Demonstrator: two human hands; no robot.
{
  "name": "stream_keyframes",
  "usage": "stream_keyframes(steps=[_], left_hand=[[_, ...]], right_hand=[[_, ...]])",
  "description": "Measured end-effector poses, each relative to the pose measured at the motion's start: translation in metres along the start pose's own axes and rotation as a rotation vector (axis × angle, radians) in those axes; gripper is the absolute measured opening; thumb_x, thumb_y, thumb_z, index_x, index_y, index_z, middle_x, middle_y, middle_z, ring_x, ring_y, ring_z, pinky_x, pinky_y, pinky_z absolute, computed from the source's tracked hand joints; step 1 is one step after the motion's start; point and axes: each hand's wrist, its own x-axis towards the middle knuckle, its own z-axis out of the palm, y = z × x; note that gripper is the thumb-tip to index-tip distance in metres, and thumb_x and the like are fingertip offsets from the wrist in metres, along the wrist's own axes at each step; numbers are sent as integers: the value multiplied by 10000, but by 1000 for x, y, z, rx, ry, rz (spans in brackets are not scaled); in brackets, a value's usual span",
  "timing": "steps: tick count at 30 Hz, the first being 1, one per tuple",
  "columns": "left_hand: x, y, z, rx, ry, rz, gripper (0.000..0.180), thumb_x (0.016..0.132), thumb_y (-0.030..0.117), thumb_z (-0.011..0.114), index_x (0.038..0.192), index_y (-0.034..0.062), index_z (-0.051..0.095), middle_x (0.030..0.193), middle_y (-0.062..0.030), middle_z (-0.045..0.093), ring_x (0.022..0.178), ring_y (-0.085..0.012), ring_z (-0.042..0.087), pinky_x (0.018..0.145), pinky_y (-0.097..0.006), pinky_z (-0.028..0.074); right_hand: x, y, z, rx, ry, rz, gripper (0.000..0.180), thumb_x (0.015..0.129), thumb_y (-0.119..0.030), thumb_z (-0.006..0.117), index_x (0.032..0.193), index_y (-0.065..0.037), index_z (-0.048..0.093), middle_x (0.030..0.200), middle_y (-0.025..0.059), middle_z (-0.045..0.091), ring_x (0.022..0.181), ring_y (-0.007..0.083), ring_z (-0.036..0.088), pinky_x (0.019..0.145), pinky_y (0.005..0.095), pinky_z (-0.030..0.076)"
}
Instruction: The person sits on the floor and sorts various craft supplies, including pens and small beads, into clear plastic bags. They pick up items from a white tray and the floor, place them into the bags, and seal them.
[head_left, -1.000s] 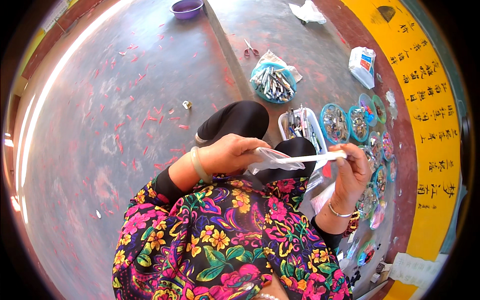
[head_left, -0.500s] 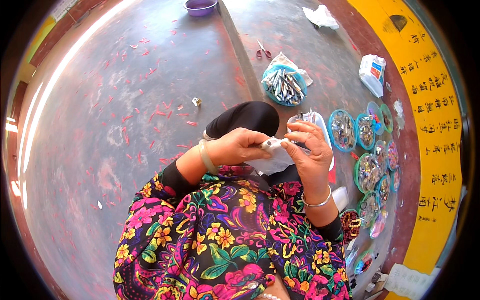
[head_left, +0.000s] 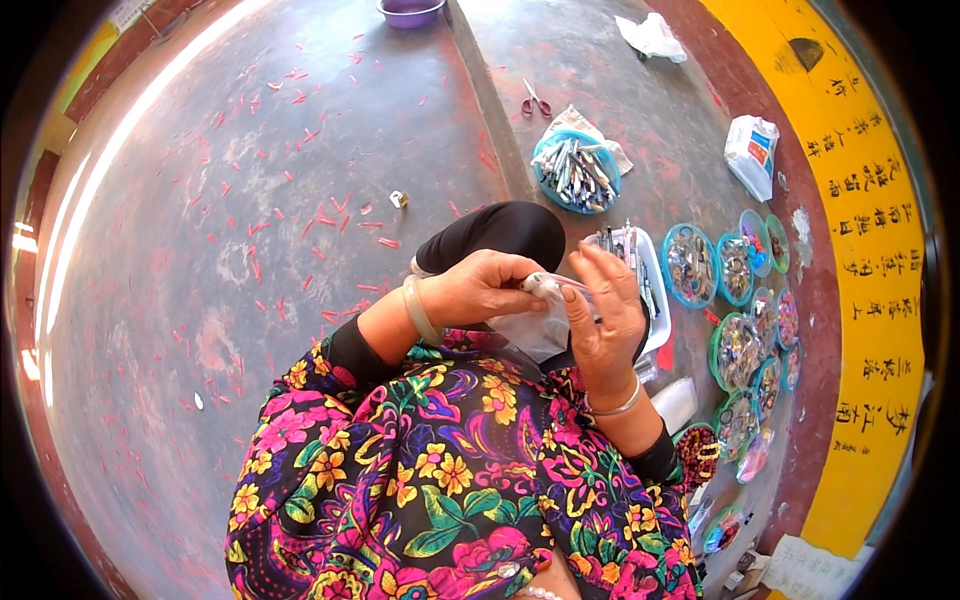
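My left hand, with a pale bangle at its wrist, pinches the top of a small clear plastic bag in front of my lap. A small whitish object with dark spots shows by its fingertips at the bag's mouth; what it is I cannot make out. My right hand, a silver bangle on its wrist, holds the bag's other edge near the thumb, its longer fingers stretched upward. Just beyond the right hand stands a white tray of pens or pen-like sticks, partly hidden by the fingers.
Round baskets of small parts crowd the floor on my right. Ahead are a blue basket of pen-like pieces, scissors, a white package and a purple basin. Red scraps litter the floor at left.
My right hand has turned and lowered slightly, with its fingers pointing more upward. More of the white tray shows behind it. The left hand keeps its pinch on the bag.
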Motion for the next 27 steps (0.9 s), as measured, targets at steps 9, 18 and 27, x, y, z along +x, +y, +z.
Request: stream_keyframes(steps=[9, 18, 27], left_hand=[[-1, -2, 6, -84, 47, -3, 152, 834, 75, 652, 968, 36, 589, 796, 62, 553, 752, -18, 474, 651, -210, 418], [-4, 17, 3, 239, 19, -3, 184, 839, 15, 626, 1020, -11, 617, 888, -33, 633, 805, -79, 581, 714, -250, 479], [2, 15, 7, 64, -32, 65, 150, 851, -66, 537, 972, -27, 618, 969, -110, 651, 842, -154, 610, 735, -275, 485]], right_hand=[[-4, 8, -18, 400, -260, 381, 79, 776, -12, 685, 836, 2, 634, 739, 72, 610, 633, 120, 561, 574, 237, 451], [1, -4, -32, 254, -97, 40, 88, 743, -11, 689, 808, -19, 630, 686, 101, 603, 571, 225, 585, 522, 303, 457], [-14, 8, -36, -105, 56, -362, 147, 752, -113, 676, 877, -62, 619, 602, 12, 471, 506, 162, 513, 466, 278, 404]])
